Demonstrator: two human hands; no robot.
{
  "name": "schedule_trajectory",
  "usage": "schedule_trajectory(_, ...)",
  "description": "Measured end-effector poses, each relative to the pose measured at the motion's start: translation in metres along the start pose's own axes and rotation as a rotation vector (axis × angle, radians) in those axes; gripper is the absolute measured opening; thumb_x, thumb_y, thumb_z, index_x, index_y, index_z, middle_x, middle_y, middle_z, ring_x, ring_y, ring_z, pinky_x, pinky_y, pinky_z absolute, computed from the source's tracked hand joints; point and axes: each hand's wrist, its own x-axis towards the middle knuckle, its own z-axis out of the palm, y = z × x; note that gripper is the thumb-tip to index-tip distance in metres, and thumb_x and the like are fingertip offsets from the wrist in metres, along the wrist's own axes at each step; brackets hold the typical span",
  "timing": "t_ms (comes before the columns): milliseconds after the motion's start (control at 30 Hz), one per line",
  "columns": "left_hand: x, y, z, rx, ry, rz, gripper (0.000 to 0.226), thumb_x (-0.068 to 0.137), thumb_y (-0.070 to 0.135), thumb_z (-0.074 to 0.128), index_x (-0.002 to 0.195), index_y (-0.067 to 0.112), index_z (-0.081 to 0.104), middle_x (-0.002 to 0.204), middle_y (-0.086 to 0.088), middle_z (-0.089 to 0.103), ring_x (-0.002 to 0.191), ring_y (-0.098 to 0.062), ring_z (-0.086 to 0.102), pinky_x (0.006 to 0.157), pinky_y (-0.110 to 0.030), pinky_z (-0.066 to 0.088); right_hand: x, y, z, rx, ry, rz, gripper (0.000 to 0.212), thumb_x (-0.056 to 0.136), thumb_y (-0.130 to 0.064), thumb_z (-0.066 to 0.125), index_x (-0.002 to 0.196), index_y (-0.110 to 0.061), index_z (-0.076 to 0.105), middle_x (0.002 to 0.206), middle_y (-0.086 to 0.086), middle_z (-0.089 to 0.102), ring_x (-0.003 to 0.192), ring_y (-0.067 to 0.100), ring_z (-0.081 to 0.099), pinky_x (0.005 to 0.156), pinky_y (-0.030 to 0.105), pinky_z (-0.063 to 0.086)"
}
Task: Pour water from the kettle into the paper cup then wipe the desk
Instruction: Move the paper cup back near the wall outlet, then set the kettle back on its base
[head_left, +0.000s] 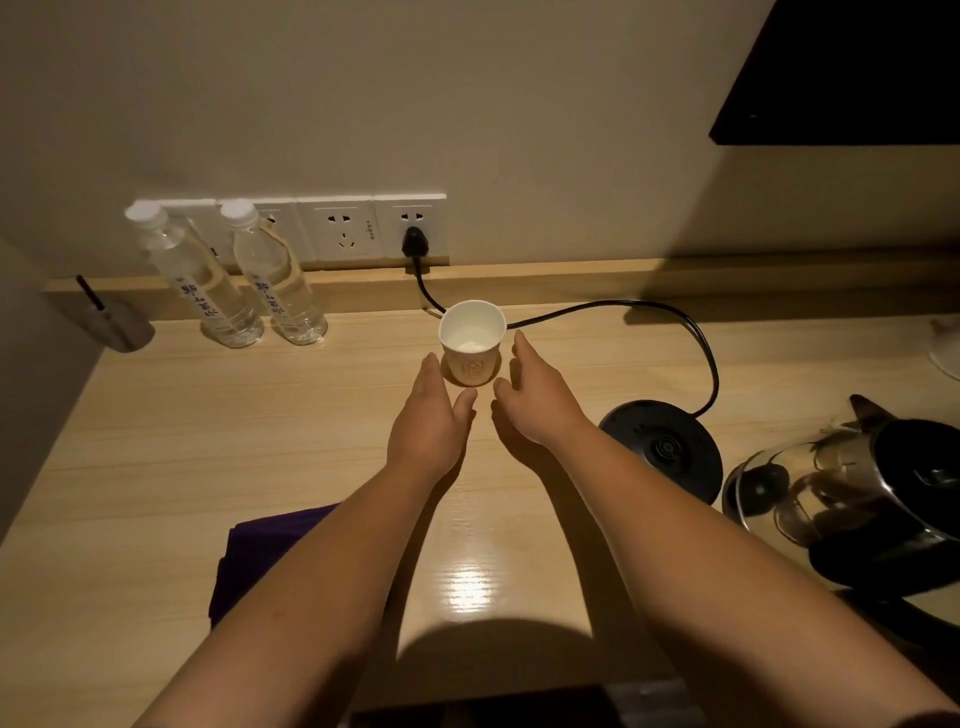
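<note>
A white paper cup stands upright on the wooden desk, near the back wall. My left hand lies just in front of it on the left, fingers apart, fingertips close to the cup's base. My right hand is on the cup's right, fingers spread, holding nothing. The steel kettle with a black lid sits on the desk at the right edge, off its black base. A dark purple cloth lies under my left forearm, partly hidden.
Two water bottles stand at the back left before a row of wall sockets. A black cord runs from a plug across the desk to the base. A small grey holder sits far left. A dark screen hangs top right.
</note>
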Motion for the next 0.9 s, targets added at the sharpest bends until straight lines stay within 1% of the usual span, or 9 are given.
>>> schedule_trajectory(67,-0.023,0.004,0.002,0.061,-0.004,0.036,0.064,0.099,0.046,0.039,0.15,0.014,0.017,0.157,-0.014,0.027,0.139,-0.03,0.034,0.108,-0.046,0.039,-0.015,0.002,-0.011,-0.131,0.016,-0.055,0.07,0.096,-0.024,0.05,0.153,-0.019,0.009,0.157,0.005,0.026,0.141,0.024,0.03,0.108,0.036,0.032)
schedule_trajectory(167,-0.068,0.008,0.015,0.254,-0.05,0.122,0.066,0.101,0.048,0.027,0.152,0.009,0.013,0.162,-0.013,0.005,0.148,-0.028,0.007,0.12,-0.041,0.012,-0.042,0.008,-0.027,-0.315,0.017,-0.166,0.062,0.098,-0.023,0.044,0.152,-0.013,0.016,0.158,0.008,0.025,0.142,0.025,0.026,0.11,0.035,0.028)
schedule_trajectory(267,-0.113,0.012,0.033,0.419,-0.127,0.162,0.07,0.099,0.054,0.015,0.154,0.01,0.008,0.162,-0.012,-0.004,0.149,-0.028,-0.007,0.12,-0.043,-0.001,-0.073,0.021,-0.043,-0.45,0.022,-0.254,0.054,0.098,-0.023,0.042,0.149,-0.011,0.027,0.157,0.01,0.026,0.142,0.026,0.023,0.111,0.034,0.024)
schedule_trajectory(433,-0.154,0.013,0.056,0.551,-0.207,0.152,0.075,0.096,0.058,0.01,0.154,0.01,0.004,0.162,-0.012,-0.007,0.148,-0.029,-0.01,0.119,-0.047,-0.004,-0.129,0.037,-0.07,-0.602,0.074,-0.349,0.046,0.098,-0.025,0.043,0.143,-0.013,0.042,0.156,0.007,0.029,0.142,0.024,0.024,0.109,0.037,0.031)
schedule_trajectory(533,-0.157,0.007,0.059,0.583,-0.176,0.167,0.078,0.095,0.06,0.007,0.154,0.009,0.004,0.163,-0.012,-0.004,0.148,-0.028,-0.009,0.12,-0.047,-0.003,-0.152,0.042,-0.083,-0.656,0.06,-0.405,0.044,0.098,-0.025,0.044,0.14,-0.013,0.045,0.154,0.009,0.032,0.141,0.027,0.025,0.11,0.041,0.031)
schedule_trajectory(600,-0.157,0.005,0.06,0.586,-0.154,0.178,0.078,0.095,0.059,0.009,0.154,0.008,0.006,0.163,-0.012,-0.001,0.149,-0.029,-0.007,0.12,-0.046,-0.002,-0.163,0.044,-0.096,-0.682,0.083,-0.436,0.043,0.097,-0.025,0.047,0.137,-0.011,0.049,0.15,0.011,0.039,0.139,0.029,0.031,0.11,0.041,0.029)
schedule_trajectory(733,-0.158,0.005,0.061,0.581,-0.127,0.197,0.077,0.096,0.057,0.012,0.153,0.007,0.012,0.162,-0.014,0.004,0.149,-0.029,-0.002,0.12,-0.046,0.002,-0.19,0.048,-0.137,-0.693,0.275,-0.438,0.036,0.09,-0.024,0.057,0.122,-0.009,0.062,0.13,0.01,0.059,0.122,0.029,0.05,0.103,0.041,0.037)
schedule_trajectory(833,-0.158,0.006,0.061,0.587,-0.111,0.206,0.075,0.096,0.056,0.015,0.152,0.006,0.016,0.162,-0.015,0.008,0.149,-0.03,0.002,0.12,-0.047,0.005,-0.219,0.069,-0.174,-0.657,0.519,-0.318,0.033,0.087,-0.024,0.061,0.117,-0.009,0.064,0.122,0.01,0.062,0.12,0.03,0.051,0.1,0.045,0.039)
schedule_trajectory(900,-0.158,0.007,0.062,0.589,-0.117,0.207,0.075,0.096,0.056,0.015,0.152,0.006,0.016,0.162,-0.015,0.008,0.148,-0.03,0.002,0.12,-0.047,0.005,-0.24,0.089,-0.193,-0.652,0.668,-0.195,0.036,0.087,-0.024,0.063,0.12,-0.011,0.062,0.127,0.01,0.059,0.125,0.029,0.046,0.102,0.046,0.037)
